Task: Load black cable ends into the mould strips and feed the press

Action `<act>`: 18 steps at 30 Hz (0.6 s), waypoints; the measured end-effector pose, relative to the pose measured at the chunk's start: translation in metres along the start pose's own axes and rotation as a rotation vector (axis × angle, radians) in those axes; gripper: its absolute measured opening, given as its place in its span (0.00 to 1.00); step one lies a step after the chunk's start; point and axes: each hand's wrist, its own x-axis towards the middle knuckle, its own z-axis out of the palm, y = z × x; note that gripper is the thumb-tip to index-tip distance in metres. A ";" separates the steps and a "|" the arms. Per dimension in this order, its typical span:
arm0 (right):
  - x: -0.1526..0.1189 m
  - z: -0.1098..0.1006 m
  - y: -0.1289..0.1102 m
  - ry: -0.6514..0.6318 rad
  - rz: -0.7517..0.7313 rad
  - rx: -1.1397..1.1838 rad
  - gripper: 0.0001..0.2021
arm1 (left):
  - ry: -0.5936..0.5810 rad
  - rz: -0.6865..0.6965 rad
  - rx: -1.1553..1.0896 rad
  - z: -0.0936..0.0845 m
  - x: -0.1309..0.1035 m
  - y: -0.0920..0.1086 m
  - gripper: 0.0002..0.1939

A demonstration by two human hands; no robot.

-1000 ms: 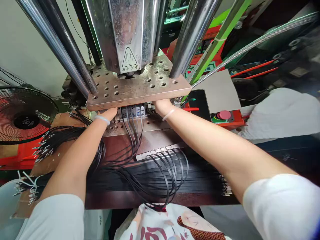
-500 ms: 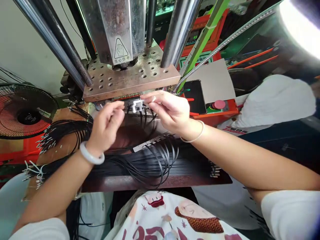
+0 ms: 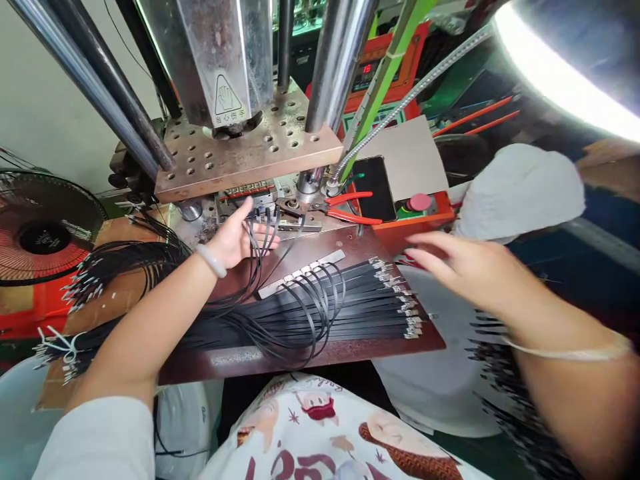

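My left hand (image 3: 243, 238) is palm-up by the press mould, its thumb raised and its fingers stretched out. Several thin black cables (image 3: 256, 257) run down across these fingers from the metal mould (image 3: 273, 207), and the fingers are not closed around them. On the right, my right hand (image 3: 460, 270) is over the table's right edge, slightly blurred, with thumb and fingers apart and nothing visible between them. Below the mould, a pale metal strip fixture (image 3: 303, 273) holds looped black cables (image 3: 313, 310). Flush cutters with red handles (image 3: 353, 207) lie beside the mould.
Above the mould hangs the drilled press plate (image 3: 245, 163) between steel columns. A fan (image 3: 47, 233) and a cable bundle (image 3: 135, 263) are at left. A lamp, a dark flat device (image 3: 373, 190) and a red button (image 3: 419, 203) are at right. Rows of cable ends (image 3: 400, 297) cover the brown table (image 3: 320, 357).
My right hand has moved away to the right from the mould, and the white piece at its fingertips is gone from it. My left hand has opened under the cables.
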 end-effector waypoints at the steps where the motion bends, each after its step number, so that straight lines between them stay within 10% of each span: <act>1: 0.016 0.011 -0.009 -0.044 -0.003 0.026 0.15 | -0.102 -0.095 0.030 0.010 0.011 0.005 0.31; 7: 0.127 0.060 -0.067 -0.206 -0.302 0.242 0.16 | 0.019 0.122 0.091 0.049 0.027 0.020 0.20; 12: 0.143 0.050 -0.079 -0.027 -0.249 0.127 0.17 | -0.164 0.134 0.084 0.051 -0.018 0.020 0.20; 15: 0.120 0.038 -0.065 -0.213 -0.259 0.113 0.15 | -0.096 0.398 0.098 0.015 -0.068 0.024 0.12; 18: 0.087 0.033 -0.045 -0.483 -0.393 0.233 0.12 | 0.374 0.596 0.210 -0.070 -0.119 0.036 0.09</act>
